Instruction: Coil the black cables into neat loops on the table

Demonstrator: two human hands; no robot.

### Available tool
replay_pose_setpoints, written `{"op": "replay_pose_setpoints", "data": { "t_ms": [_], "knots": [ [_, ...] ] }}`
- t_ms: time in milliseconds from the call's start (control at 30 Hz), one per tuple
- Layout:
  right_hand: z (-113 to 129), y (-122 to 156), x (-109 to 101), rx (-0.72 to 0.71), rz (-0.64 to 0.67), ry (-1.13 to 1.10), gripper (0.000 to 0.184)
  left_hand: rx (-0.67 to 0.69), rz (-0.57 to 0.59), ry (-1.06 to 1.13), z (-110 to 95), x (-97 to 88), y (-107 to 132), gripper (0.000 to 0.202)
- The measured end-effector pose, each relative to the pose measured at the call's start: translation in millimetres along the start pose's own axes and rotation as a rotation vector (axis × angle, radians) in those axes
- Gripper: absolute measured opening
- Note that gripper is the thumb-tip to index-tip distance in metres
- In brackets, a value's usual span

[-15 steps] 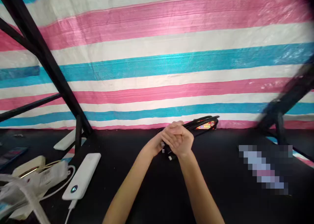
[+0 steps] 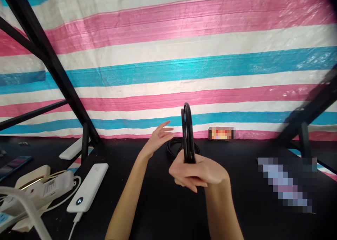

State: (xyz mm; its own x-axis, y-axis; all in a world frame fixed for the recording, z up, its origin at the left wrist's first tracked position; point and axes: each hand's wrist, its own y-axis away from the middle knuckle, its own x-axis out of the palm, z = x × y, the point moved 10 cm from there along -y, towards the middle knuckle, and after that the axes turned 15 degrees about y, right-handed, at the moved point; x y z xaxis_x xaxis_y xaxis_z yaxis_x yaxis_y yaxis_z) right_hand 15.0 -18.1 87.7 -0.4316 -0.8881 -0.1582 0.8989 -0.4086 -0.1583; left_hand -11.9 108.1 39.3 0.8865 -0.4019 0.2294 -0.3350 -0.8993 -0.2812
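Observation:
A folded bundle of black cable (image 2: 188, 134) stands upright out of my right hand (image 2: 201, 170), whose fingers are wrapped round its lower part. The cable's ends are hidden in that fist. To the left, my left hand (image 2: 158, 138) is raised above the table with its fingers spread, holding nothing. Behind and between the hands, a second coil of black cable (image 2: 172, 148) lies on the black table (image 2: 163, 212), partly covered by my right hand and the held bundle.
A white power bank (image 2: 89, 187) with a plugged-in lead lies left, beside a white power strip (image 2: 52, 189) and cords. A phone (image 2: 15, 164) rests farther left. A blurred small screen (image 2: 221, 133) stands at the back. Black frame legs (image 2: 63, 82) and a striped sheet (image 2: 163, 71) bound the table.
My hands were clasped together over the cable; now they are apart. The left has moved left and opened, while the right has come nearer with the bundle, turned upright.

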Motion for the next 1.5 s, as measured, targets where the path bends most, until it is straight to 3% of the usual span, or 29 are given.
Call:
{"op": "replay_pose_setpoints", "data": {
  "t_ms": [100,167,233,333,467,567,633,700,767,800,867,967,1100,1233,1333,1400,1500],
  "knots": [
    [-2,5,-13,0.01,-0.064,-0.038,0.049,-0.062,0.195,0.052,-11,21.2,9,0.047],
    [-7,9,-25,0.051,-0.134,0.001,0.047,-0.033,0.238,0.079,-20,31.6,12,0.046],
    [-14,13,-37,0.125,-0.218,0.119,0.044,0.088,0.147,0.065,-34,30.0,12,0.043],
    [-18,18,-56,0.206,-0.392,0.266,0.041,0.314,-0.081,-0.138,-60,18.5,19,0.022],
    [0,41,-94,0.198,-0.857,0.499,0.04,0.562,-0.197,-0.272,-97,14.0,40,0.012],
    [23,61,-99,0.167,-1.106,0.703,0.039,0.753,-0.34,-0.285,-122,-1.4,61,0.021],
    [33,65,-92,0.126,-1.119,0.735,0.038,0.74,-0.289,-0.321,-125,-1.3,60,0.046],
    [41,68,-84,0.059,-1.122,0.719,0.036,0.585,-0.097,-0.299,-113,8.6,49,0.06],
    [47,72,-83,-0.02,-1.167,0.685,0.034,0.379,0.045,-0.22,-94,16.6,40,0.046],
    [48,74,-85,-0.058,-1.201,0.659,0.034,0.295,0.058,-0.178,-86,16.7,39,0.034],
    [45,80,-94,-0.122,-1.281,0.584,0.034,0.206,-0.004,-0.094,-77,9.9,38,0.025],
    [29,87,-118,-0.183,-1.379,0.385,0.039,0.217,-0.043,0.093,-75,3.2,40,0.031],
    [5,78,-138,-0.137,-1.309,0.201,0.039,0.235,-0.103,0.274,-74,-6.6,36,0.037],
    [8,69,-131,-0.077,-1.278,0.339,0.025,0.223,-0.232,0.251,-71,-14.1,33,0.036],
    [21,67,-120,-0.089,-1.3,0.496,0.033,0.237,-0.287,0.248,-71,-16.4,34,0.037],
    [28,64,-115,-0.147,-1.265,0.539,0.031,0.236,-0.251,0.275,-72,-13.4,35,0.037],
    [30,61,-115,-0.232,-1.16,0.508,0.022,0.217,-0.104,0.3,-75,-1.0,37,0.033]
  ]
}}
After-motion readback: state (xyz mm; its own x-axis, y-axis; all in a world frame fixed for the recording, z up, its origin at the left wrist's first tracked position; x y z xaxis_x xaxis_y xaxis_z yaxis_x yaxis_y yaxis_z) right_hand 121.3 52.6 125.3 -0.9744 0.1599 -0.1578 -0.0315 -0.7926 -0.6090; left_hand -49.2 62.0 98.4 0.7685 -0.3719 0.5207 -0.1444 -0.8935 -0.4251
